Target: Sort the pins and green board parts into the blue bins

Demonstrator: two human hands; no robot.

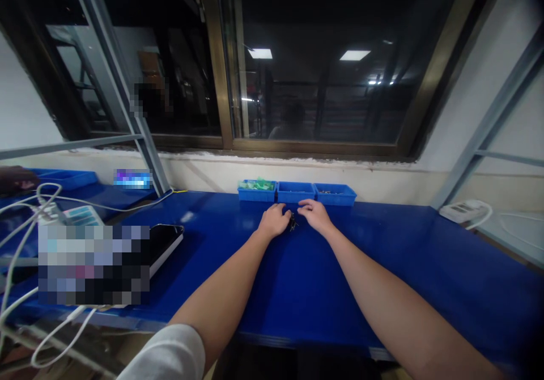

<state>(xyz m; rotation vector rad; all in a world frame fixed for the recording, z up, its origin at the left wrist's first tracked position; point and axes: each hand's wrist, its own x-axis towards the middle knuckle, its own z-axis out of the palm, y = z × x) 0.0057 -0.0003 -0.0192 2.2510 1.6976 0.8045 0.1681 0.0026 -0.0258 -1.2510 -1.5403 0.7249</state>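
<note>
A small heap of thin dark and brassy pieces, which look like screws (293, 222), lies on the blue tabletop (306, 289) between my hands. My left hand (275, 221) rests palm down at its left side, fingers apart and loosely bent, the thumb beside the heap. To the right of the heap, my right hand (315, 216) is open, with fingers stretched towards the left and nothing seen in them. Just beyond the hands stand three blue bins: a left bin (257, 195) with green and pale pieces, a middle bin (296, 194), and a right bin (335, 197) with small slim pieces.
A dark flat device (165, 238) and white cables (25, 244) take up the left side. A white power strip (463, 211) lies at the right edge. Metal posts (153, 164) rise before the window. Another person's hand (17, 180) is at far left by a blue tray (63, 179).
</note>
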